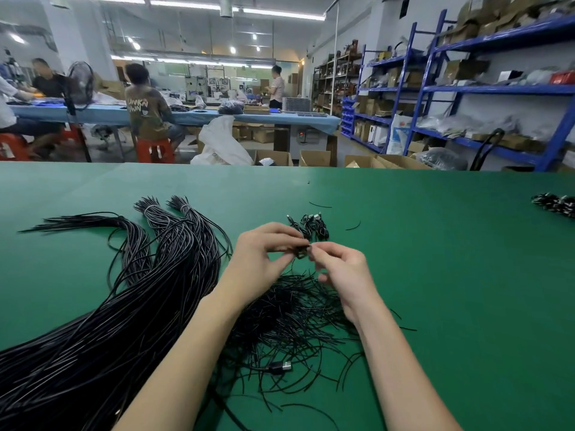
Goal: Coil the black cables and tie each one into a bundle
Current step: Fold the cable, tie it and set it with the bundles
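**Over the green tabletop: a few bundles done, most of the cables still loose**

Over the middle of the green tabletop [435,275] I hold a small coil of black cable [301,252] between both hands, lifted clear of the cloth. My left hand [261,253] has its fingers [281,231] curled over the coil and pinches it from the 9 o'clock side; my right hand [342,272] pinches at its 3 o'clock edge with thumb and forefinger, the other fingers folded loosely under. I judge I am twisting a tie round this coil, though the tie itself is too small and blurred to make out.

What counts as done: a little cluster of finished bundles [311,227] lies just beyond my fingertips at 12 o'clock, only a handful by the look of it. Far off at 2 o'clock, near the tabletop's edge, sits another dark heap [555,205]; I cannot tell whether it is finished work.

What is left is far more. A thick sheaf of long black cables [124,306] sweeps from 7 o'clock up to 10 o'clock, its far ends gathered in two banded tufts [168,206], none of it coiled. Beneath my wrists, at 6 o'clock, a tangle of thin black strands [292,312] spreads out, probably the ties, with a plug [280,367] lying among them.

So by my reckoning the job is barely begun.
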### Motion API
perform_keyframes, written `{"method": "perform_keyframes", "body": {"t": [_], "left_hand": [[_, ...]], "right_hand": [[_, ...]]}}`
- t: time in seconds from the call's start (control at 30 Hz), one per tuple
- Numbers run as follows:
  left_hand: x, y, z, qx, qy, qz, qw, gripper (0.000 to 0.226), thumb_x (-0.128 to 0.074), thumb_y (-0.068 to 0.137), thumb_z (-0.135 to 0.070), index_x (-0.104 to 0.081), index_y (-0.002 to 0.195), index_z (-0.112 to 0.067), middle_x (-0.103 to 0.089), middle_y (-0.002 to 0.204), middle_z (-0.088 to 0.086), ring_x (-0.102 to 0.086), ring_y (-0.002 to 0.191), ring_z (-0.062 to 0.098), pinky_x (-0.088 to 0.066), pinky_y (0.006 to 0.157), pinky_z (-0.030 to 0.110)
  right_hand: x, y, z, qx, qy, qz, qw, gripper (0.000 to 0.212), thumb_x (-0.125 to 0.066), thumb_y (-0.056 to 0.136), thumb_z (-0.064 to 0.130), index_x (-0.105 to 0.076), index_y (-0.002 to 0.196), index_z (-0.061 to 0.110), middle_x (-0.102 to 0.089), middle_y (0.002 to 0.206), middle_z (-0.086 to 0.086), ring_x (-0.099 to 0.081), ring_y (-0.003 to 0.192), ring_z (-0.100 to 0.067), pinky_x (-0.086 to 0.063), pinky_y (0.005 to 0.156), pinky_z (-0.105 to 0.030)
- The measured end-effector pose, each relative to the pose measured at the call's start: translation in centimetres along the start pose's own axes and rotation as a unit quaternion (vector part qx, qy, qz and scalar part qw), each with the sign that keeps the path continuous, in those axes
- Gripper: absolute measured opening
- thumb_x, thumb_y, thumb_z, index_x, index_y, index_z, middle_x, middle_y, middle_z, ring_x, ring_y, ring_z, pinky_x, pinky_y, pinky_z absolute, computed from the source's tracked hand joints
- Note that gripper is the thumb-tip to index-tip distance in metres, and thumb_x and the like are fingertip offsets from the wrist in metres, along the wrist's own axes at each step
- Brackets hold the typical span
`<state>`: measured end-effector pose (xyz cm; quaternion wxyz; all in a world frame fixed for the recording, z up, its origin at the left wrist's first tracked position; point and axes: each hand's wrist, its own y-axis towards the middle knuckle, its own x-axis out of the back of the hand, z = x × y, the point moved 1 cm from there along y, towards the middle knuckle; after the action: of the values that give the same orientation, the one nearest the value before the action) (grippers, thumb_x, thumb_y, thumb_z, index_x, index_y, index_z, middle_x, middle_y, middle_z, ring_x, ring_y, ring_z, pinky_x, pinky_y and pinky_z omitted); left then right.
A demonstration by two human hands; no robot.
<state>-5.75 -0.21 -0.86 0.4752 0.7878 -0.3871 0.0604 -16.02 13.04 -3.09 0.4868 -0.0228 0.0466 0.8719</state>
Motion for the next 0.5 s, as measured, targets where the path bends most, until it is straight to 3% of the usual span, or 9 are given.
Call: {"method": "perform_keyframes", "body": {"t": [0.07,0.1,0.17,0.23,0.33,0.37,0.43,0.5], "left_hand": [[-0.1,0.1,0.5,0.173,-0.115,-0.001,0.978,0.016,-0.072,0.090,-0.002,-0.078,0.102,-0.011,-0.071,0.098,0.002,-0.070,0.080,0.005,-0.056,0.081,0.019],[0.0,0.2,0.8,0.268,-0.185,0.017,0.945,0.010,-0.071,0.093,-0.013,-0.075,0.102,-0.011,-0.069,0.092,0.001,-0.068,0.073,0.007,-0.058,0.082,0.024],[0.0,0.1,1.2,0.418,-0.308,0.070,0.852,0.030,-0.068,0.094,-0.035,-0.072,0.104,-0.007,-0.066,0.088,0.003,-0.060,0.075,0.012,-0.053,0.084,0.032],[0.0,-0.1,1.4,0.441,-0.352,0.111,0.818,0.044,-0.072,0.084,-0.046,-0.078,0.102,-0.005,-0.064,0.094,0.015,-0.053,0.083,0.018,-0.047,0.078,0.028],[0.1,-0.2,1.3,0.379,-0.364,0.122,0.842,0.045,-0.082,0.073,-0.043,-0.079,0.106,-0.012,-0.047,0.098,0.015,-0.039,0.074,0.020,-0.043,0.073,0.021],[0.2,-0.2,1.2,0.369,-0.355,0.116,0.851,0.046,-0.084,0.070,-0.043,-0.080,0.105,-0.013,-0.051,0.098,0.013,-0.042,0.074,0.019,-0.044,0.075,0.020],[0.6,-0.2,1.3,0.332,-0.303,0.091,0.889,0.045,-0.086,0.065,-0.045,-0.081,0.099,-0.016,-0.072,0.092,0.004,-0.061,0.075,0.011,-0.047,0.077,0.018],[0.8,-0.1,1.0,0.257,-0.229,0.068,0.936,0.037,-0.086,0.068,-0.041,-0.081,0.096,-0.017,-0.079,0.093,-0.004,-0.070,0.083,0.005,-0.049,0.077,0.014]], "right_hand": [[0.0,0.0,0.2,0.133,-0.119,-0.046,0.983,0.010,-0.077,0.091,0.022,-0.076,0.083,0.029,-0.074,0.077,0.016,-0.059,0.067,-0.001,-0.048,0.061,-0.014],[-0.1,-0.1,0.1,0.185,-0.145,-0.050,0.971,0.011,-0.078,0.090,0.024,-0.075,0.082,0.032,-0.074,0.080,0.017,-0.058,0.068,-0.001,-0.047,0.062,-0.013],[-0.3,-0.3,-0.2,0.250,-0.163,-0.032,0.954,0.013,-0.078,0.089,0.023,-0.073,0.083,0.034,-0.073,0.085,0.019,-0.057,0.068,-0.002,-0.041,0.054,-0.012],[-0.4,-0.6,-0.3,0.281,-0.182,-0.016,0.942,0.014,-0.078,0.089,0.022,-0.073,0.085,0.034,-0.072,0.087,0.019,-0.057,0.067,-0.004,-0.036,0.049,-0.012],[-0.3,-0.6,-0.2,0.261,-0.169,-0.025,0.950,0.012,-0.080,0.088,0.024,-0.075,0.083,0.034,-0.073,0.084,0.018,-0.058,0.068,-0.004,-0.042,0.053,-0.014],[-0.3,-0.5,-0.1,0.233,-0.154,-0.031,0.960,0.012,-0.081,0.088,0.025,-0.076,0.080,0.034,-0.074,0.080,0.018,-0.057,0.065,-0.002,-0.044,0.056,-0.013],[-0.4,-0.4,0.3,0.131,-0.093,-0.022,0.987,0.012,-0.080,0.087,0.022,-0.080,0.076,0.028,-0.072,0.071,0.014,-0.054,0.058,0.002,-0.042,0.054,-0.012],[-0.5,-0.3,0.5,-0.045,0.065,0.023,0.997,0.014,-0.076,0.085,0.012,-0.081,0.073,0.018,-0.068,0.069,0.007,-0.050,0.056,-0.002,-0.034,0.045,-0.013]]}}
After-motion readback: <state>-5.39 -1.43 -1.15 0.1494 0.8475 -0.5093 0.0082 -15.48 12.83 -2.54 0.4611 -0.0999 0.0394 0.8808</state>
